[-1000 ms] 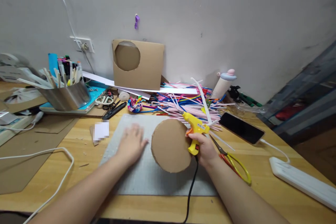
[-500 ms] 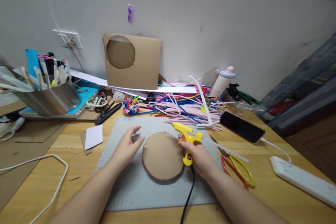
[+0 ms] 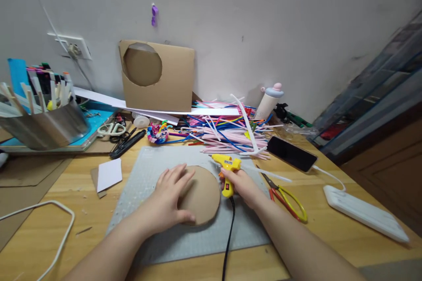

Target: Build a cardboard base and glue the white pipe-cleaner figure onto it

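A round cardboard disc (image 3: 204,193) lies flat on a grey cutting mat (image 3: 158,246). My left hand (image 3: 173,195) rests over the disc's left side, fingers spread, covering part of its edge. In my right hand (image 3: 242,184) is a yellow hot glue gun (image 3: 228,171), gripped by its handle just right of the disc. Its nozzle points left, past the disc's upper right edge. A clear glue stick (image 3: 270,173) extends from the gun's back, and a black cord runs down from the handle.
Scissors (image 3: 286,197) and a phone (image 3: 292,153) lie to the right, near a white power strip (image 3: 365,213). Pipe cleaners (image 3: 227,136) are piled behind the mat. A cardboard panel with a round hole (image 3: 174,79) leans on the wall. A metal holder (image 3: 49,125) stands left.
My left hand has moved right onto the cardboard disc, fingers spreading over it. My right hand still holds the glue gun, now slightly beyond the disc's edge. The view has shifted right.
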A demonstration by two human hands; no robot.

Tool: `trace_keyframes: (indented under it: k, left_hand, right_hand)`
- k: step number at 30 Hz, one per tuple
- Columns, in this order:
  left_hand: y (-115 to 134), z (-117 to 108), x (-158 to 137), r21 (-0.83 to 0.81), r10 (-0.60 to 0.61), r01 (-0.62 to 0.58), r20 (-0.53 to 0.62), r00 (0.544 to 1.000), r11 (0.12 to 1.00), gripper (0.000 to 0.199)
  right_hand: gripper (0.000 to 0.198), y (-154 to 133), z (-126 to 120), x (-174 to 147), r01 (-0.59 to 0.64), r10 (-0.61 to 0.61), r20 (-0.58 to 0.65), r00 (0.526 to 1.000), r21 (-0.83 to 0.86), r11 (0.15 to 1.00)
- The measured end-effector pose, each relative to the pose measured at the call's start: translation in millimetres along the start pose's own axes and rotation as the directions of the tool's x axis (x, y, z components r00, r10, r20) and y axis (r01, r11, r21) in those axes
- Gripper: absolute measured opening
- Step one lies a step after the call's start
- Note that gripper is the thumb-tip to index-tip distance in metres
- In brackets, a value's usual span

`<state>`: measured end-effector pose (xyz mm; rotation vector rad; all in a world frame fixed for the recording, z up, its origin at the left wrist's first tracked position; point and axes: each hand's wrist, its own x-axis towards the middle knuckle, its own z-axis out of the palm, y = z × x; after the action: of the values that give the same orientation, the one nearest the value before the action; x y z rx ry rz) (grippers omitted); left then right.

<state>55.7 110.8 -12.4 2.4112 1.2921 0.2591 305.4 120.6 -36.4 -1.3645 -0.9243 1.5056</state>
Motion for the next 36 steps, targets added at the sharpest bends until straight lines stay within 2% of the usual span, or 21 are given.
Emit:
trace_keyframes:
  k: [3,5,7,9,11,13,16,18,20,21,22,23,25,27,30,33,36]
  left_hand:
    - [11,-1,-3,-0.023,0.241,-0.24,0.076,0.968,0.971,0.095]
    - [15,-1,-4,-0.042,0.32,-0.317,0.109,0.941,0.947,0.086]
    - [15,-1,-4,-0.048,0.322,-0.318,0.114,0.94,0.947,0.08]
    - [12,-1,-4,-0.047,0.294,-0.291,0.111,0.949,0.956,0.08]
    - [7,-3,-4,-0.042,0.274,-0.271,0.108,0.956,0.962,0.08]
    - [2,-5,-5,-0.033,0.264,-0.262,0.102,0.959,0.965,0.076]
    - [-1,-7,-6,-0.021,0.257,-0.256,0.089,0.962,0.966,0.071]
    - [-1,-8,-6,-0.034,0.252,-0.25,0.082,0.964,0.968,0.066]
    - [2,-9,-6,-0.066,0.245,-0.241,0.063,0.967,0.968,0.056]
    - [4,-10,-6,-0.08,0.244,-0.24,0.045,0.969,0.968,0.051]
    - [6,-11,-5,-0.088,0.243,-0.241,0.022,0.97,0.967,0.045]
    - [8,-12,-5,-0.091,0.245,-0.245,-0.004,0.969,0.965,0.04]
    - [11,-13,-4,-0.081,0.245,-0.249,-0.051,0.968,0.965,0.033]
    - [12,-14,-3,-0.065,0.222,-0.229,-0.099,0.97,0.971,0.028]
    - [10,-14,-2,-0.049,0.175,-0.185,-0.165,0.971,0.981,0.025]
    - [8,-14,-3,-0.047,0.161,-0.173,-0.198,0.967,0.984,0.023]
    - [8,-14,-4,-0.048,0.156,-0.17,-0.215,0.964,0.984,0.021]
  right_hand:
    - [0.035,-1,-5,0,-0.076,0.077,0.026,0.997,-0.033,0.997]
    - [0.036,-3,-7,-4,-0.11,0.11,0.068,0.992,-0.003,0.994]
    - [0.038,-4,-10,-8,-0.174,0.169,0.109,0.98,0.033,0.984]
    - [0.045,-5,-16,-13,-0.298,0.292,0.159,0.943,0.014,0.955]
    - [0.056,-6,-23,-16,-0.379,0.398,0.167,0.902,-0.136,0.915]
    - [0.063,-7,-31,-20,-0.366,0.42,0.118,0.9,-0.322,0.873]
    - [0.058,-22,-38,-23,-0.304,0.369,0.033,0.929,-0.5,0.811]
    - [0.052,-44,-42,-21,-0.261,0.326,0.019,0.945,-0.555,0.79]
    - [0.047,-76,-50,-11,-0.178,0.23,0.017,0.973,-0.583,0.793]
    - [0.047,-93,-57,-3,-0.12,0.138,-0.015,0.99,-0.591,0.798]
    - [0.043,-108,-64,7,-0.05,-0.033,-0.114,0.993,-0.651,0.758]
    - [0.036,-121,-72,19,-0.039,-0.128,-0.191,0.973,-0.684,0.729]
    - [0.02,-138,-90,47,-0.09,-0.193,-0.288,0.938,-0.739,0.667]
    - [0.019,-141,-106,73,-0.178,-0.19,-0.352,0.917,-0.783,0.595]
    - [0.024,-130,-122,101,-0.288,-0.126,-0.404,0.906,-0.807,0.516]
    - [0.022,-115,-132,115,-0.35,-0.039,-0.419,0.907,-0.803,0.483]
    - [0.018,-104,-138,124,-0.358,0.009,-0.405,0.914,-0.797,0.487]
